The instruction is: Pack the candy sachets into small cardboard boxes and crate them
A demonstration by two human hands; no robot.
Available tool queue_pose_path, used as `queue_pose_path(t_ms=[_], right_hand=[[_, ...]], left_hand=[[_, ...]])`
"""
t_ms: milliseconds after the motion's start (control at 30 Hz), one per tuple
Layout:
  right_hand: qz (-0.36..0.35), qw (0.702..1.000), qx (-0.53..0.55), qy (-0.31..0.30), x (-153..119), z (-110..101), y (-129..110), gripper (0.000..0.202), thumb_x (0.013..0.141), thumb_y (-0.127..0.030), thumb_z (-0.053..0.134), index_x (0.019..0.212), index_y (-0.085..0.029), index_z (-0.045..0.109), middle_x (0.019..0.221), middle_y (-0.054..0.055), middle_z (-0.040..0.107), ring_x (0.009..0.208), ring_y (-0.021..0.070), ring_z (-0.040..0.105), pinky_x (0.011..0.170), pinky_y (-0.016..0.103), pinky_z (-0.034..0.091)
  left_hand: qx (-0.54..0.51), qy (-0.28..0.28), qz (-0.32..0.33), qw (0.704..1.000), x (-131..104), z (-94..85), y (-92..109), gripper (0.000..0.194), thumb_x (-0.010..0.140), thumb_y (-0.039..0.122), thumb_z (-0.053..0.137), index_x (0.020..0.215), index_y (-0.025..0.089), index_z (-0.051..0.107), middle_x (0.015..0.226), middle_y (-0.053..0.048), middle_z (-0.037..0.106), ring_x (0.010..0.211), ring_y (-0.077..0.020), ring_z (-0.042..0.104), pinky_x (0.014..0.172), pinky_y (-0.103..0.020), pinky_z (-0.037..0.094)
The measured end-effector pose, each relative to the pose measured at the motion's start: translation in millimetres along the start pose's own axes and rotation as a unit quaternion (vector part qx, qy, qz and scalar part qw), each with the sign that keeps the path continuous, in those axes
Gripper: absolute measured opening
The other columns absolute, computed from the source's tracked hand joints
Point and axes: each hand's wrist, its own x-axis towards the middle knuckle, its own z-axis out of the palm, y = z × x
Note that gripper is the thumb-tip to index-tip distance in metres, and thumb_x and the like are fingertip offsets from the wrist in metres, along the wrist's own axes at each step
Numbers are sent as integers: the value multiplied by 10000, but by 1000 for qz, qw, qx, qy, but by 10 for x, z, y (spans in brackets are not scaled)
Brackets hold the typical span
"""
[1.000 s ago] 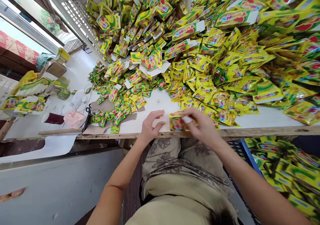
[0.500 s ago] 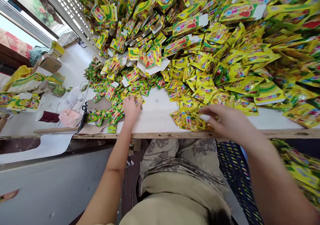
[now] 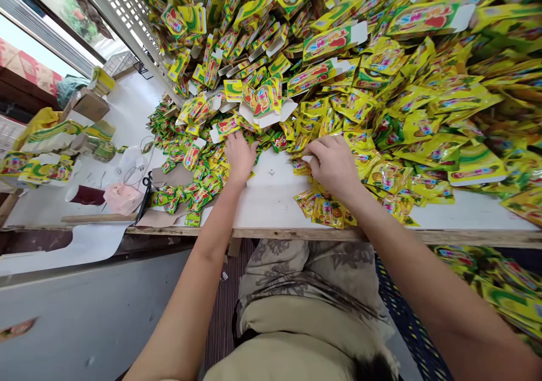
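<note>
My left hand [image 3: 240,156] rests over the heap of small green packets [image 3: 201,192], its thumb held apart from the fingers. The fingertips reach in among the packets beside a small yellow carton [image 3: 195,152]. On the right, my right hand [image 3: 332,163] is at the near edge of the yellow sachet pile [image 3: 359,107]. Its fingers are drawn together on a yellow sachet [image 3: 298,143], partly hidden by the hand. Something white shows at the fingertips. Below this hand, a few yellow sachets [image 3: 328,211] lie near the table's front edge.
Flattened and open printed cartons [image 3: 266,101] lie at the back middle. Black scissors [image 3: 146,192], a pink plastic bag [image 3: 122,198], a dark red cylinder [image 3: 87,195] and a wooden stick [image 3: 99,218] are on the left. A white perforated basket [image 3: 122,14] stands behind.
My right hand has moved left and away from me, from the front sachets to the pile's edge. My left hand has shifted slightly farther into the green packets, its thumb now apart.
</note>
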Motion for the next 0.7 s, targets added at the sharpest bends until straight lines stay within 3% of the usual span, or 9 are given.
queue_pose_path(t_ms=[133,267,333,433,567,633,700], right_hand=[[60,989,136,-3,-275,-222,-139,130,834,-225,501,877,-234,624,846,79,634,800,251,549,740,408,434],[156,950,264,-49,-509,-212,-186,85,819,-305,556,834,-223,570,684,11,555,606,167,496,579,308,402],[185,932,306,-64,-572,-147,-187,107,806,-322,572,826,-217,559,655,-8,515,585,152,474,559,290,384],[195,916,342,-83,-611,-61,-207,142,794,-344,593,832,-209,569,663,-15,507,577,138,451,547,278,360],[189,901,382,-83,-610,-36,-309,162,787,-360,606,799,-204,568,633,-26,486,560,127,427,526,266,340],[182,893,405,-71,-591,-53,-394,157,785,-355,610,792,-204,566,632,-26,489,568,128,439,533,267,351],[164,886,430,-66,-559,-73,-490,159,784,-359,618,794,-208,567,639,-23,503,573,129,453,535,267,362]], left_hand=[[-20,-16,-17,1000,2,89,12,472,685,100,719,1114,104,522,1167,-214,503,1161,-395,493,965,-508,379],[-90,15,22,996,-184,-4,-125,594,681,99,712,1224,182,486,1164,-144,513,1104,-299,525,924,-421,428],[-109,11,26,994,-275,-98,-212,537,697,138,708,1197,191,519,1065,-106,562,992,-254,560,870,-383,446],[-103,2,19,995,-392,-267,-311,300,706,213,713,990,177,624,865,-56,599,860,-220,574,827,-360,446],[-168,61,24,984,-622,-469,-271,153,716,263,702,821,172,639,852,-47,629,896,-198,587,850,-331,445],[-260,36,15,965,-797,-526,-157,171,720,294,696,817,167,635,803,-30,640,816,-167,601,773,-290,466],[-339,-37,-6,940,-988,-551,-8,200,687,317,720,780,160,639,686,-2,621,661,-132,578,648,-249,459]])
